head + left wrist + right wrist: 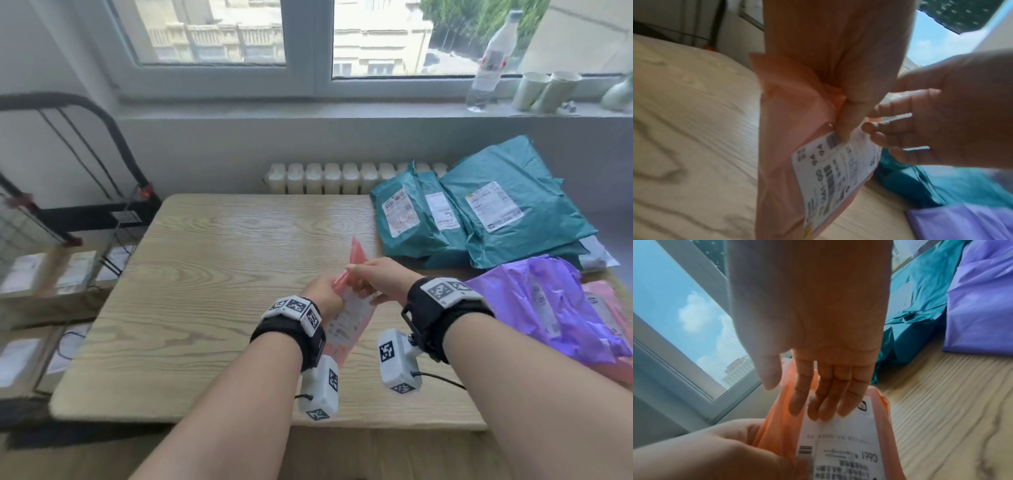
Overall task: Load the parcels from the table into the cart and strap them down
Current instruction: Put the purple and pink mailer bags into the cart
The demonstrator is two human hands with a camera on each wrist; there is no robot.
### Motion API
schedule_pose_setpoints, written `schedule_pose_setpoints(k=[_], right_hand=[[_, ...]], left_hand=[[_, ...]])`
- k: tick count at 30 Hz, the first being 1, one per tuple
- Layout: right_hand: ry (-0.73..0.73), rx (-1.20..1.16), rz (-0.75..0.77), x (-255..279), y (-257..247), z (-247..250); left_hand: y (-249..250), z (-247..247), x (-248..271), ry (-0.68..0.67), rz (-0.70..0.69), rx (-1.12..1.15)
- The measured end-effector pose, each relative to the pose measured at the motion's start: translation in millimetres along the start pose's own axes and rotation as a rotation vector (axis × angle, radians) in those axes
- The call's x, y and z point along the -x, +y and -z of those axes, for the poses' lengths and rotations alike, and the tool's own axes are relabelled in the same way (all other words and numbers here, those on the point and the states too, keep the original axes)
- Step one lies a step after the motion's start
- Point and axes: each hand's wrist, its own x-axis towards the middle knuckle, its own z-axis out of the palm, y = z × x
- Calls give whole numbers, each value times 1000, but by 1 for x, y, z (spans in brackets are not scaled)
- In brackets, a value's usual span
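Observation:
I hold a pink mailer parcel [346, 325] [787, 162] [838, 443] with a white label upright above the middle of the wooden table [205, 291]. My left hand [323, 294] [842, 123] grips its left edge, with the thumb pressed on the label. My right hand [373, 277] [818, 386] pinches the parcel's upper part, fingers flat on the label side and thumb behind it. Teal parcels [496, 212], a purple parcel [548, 308] and another pink one [606, 308] lie at the table's right. The black-framed cart [113, 219] stands to the left, with boxes [75, 270] inside.
A radiator [342, 178] sits behind the table under the window. On the windowsill at the right stand a plastic bottle [493, 61] and paper cups [544, 90]. The table's left half shows bare wood.

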Motion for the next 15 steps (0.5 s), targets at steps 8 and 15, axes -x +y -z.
schedule_pose_setpoints(k=[8,15], right_hand=[[167,88,-38,-15,-22,-59],[-41,97,-20,-8,-81,-159]], left_hand=[[-75,65,26,131,160,356],[-152,131,62,190,241,532]])
